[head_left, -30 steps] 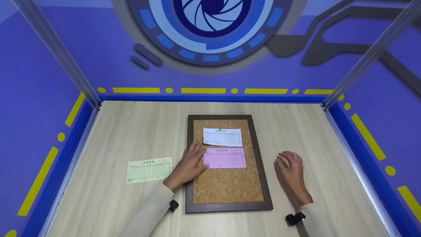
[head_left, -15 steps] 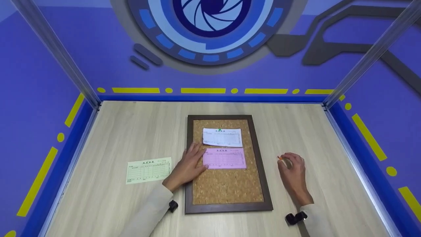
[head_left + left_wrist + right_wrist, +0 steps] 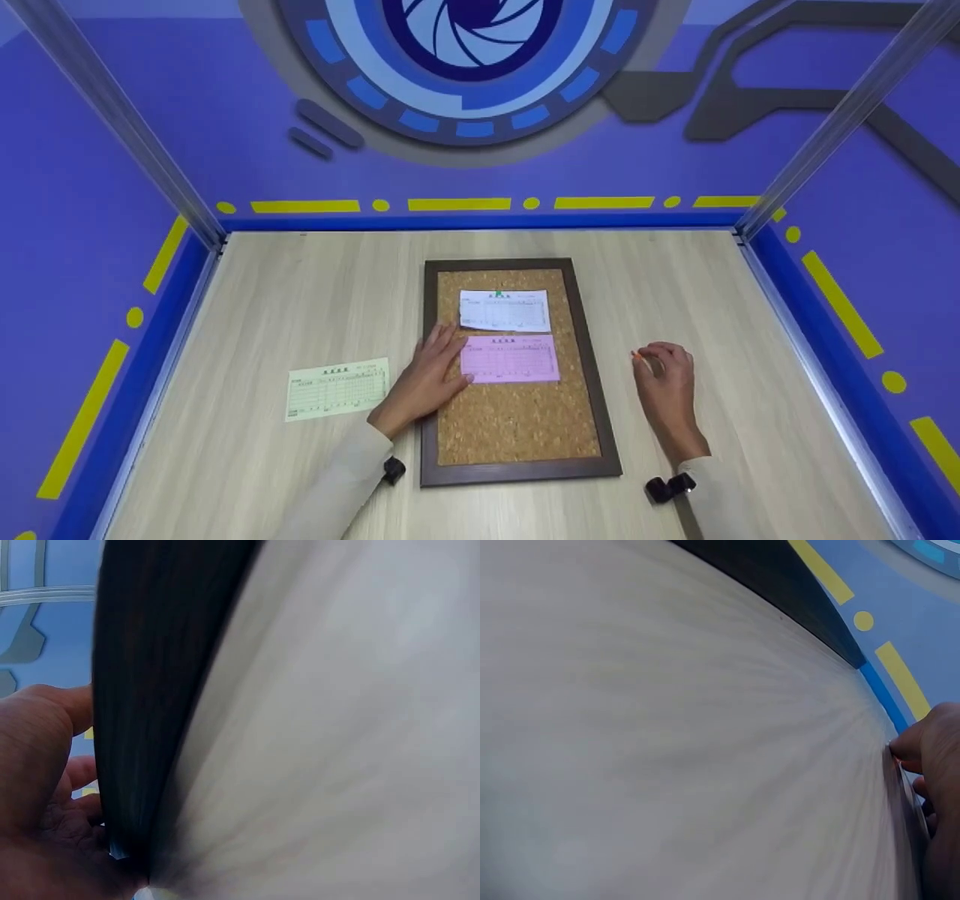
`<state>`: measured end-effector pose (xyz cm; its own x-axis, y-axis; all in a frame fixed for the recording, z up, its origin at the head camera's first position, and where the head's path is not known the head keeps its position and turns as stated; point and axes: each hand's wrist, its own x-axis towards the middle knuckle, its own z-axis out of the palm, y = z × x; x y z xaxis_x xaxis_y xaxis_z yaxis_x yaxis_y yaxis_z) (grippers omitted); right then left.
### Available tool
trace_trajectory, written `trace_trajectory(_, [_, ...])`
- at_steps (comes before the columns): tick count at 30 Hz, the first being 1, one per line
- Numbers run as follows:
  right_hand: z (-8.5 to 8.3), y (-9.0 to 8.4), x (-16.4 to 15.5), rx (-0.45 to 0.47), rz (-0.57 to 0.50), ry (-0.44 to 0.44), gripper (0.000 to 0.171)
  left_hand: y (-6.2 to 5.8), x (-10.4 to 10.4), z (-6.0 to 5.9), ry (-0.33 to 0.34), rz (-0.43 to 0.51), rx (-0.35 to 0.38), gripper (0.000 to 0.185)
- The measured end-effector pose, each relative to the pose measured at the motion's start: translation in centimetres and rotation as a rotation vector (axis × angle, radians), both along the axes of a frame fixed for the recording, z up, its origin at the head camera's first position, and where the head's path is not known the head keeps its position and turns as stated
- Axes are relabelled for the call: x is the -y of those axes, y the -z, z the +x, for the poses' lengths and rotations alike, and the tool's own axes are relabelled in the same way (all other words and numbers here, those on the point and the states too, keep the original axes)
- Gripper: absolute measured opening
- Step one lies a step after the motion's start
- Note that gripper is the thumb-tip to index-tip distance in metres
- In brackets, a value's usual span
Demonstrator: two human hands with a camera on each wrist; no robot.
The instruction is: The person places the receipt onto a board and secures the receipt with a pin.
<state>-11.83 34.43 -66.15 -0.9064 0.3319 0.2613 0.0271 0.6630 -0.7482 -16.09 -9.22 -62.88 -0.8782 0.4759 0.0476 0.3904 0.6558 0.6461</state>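
A cork board (image 3: 517, 427) in a dark brown frame lies on the wooden table. Near its top a green push pin (image 3: 499, 293) sits in the upper edge of a white slip (image 3: 504, 312). Just below lies a pink slip (image 3: 510, 359). My left hand (image 3: 424, 375) rests across the frame's left side, fingers extended, index finger and thumb at the pink slip's left edge. To the right of the board, my right hand (image 3: 667, 386) pinches a small orange push pin (image 3: 636, 355) between thumb and fingertips. The left wrist view shows mostly frame edge and tabletop.
A pale green slip (image 3: 337, 388) lies on the table left of the board, partly beside my left wrist. Blue printed walls (image 3: 480, 180) stand at the back and both sides, with metal posts (image 3: 150, 142) at the corners.
My right hand has turned and shifted slightly right, and the orange push pin now shows more clearly at its fingertips. My left hand stays on the board. The head view has tilted a little.
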Motion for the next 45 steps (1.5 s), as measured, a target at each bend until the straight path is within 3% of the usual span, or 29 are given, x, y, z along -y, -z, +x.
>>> trace_trajectory(19, [0.59, 0.04, -0.06, -0.025, -0.023, -0.020, 0.007, -0.25, 0.17, 0.03, -0.002, 0.029, 0.014, 0.073])
trace_trajectory(34, [0.48, 0.30, -0.38, -0.019, -0.099, -0.005, 0.006, -0.11, 0.00, -0.10, 0.001, 0.037, 0.009, 0.071])
trace_trajectory(45, [0.74, 0.42, -0.34, -0.025, -0.078, 0.002, 0.005, 0.08, 0.07, 0.14, -0.002, 0.031, 0.005, 0.072])
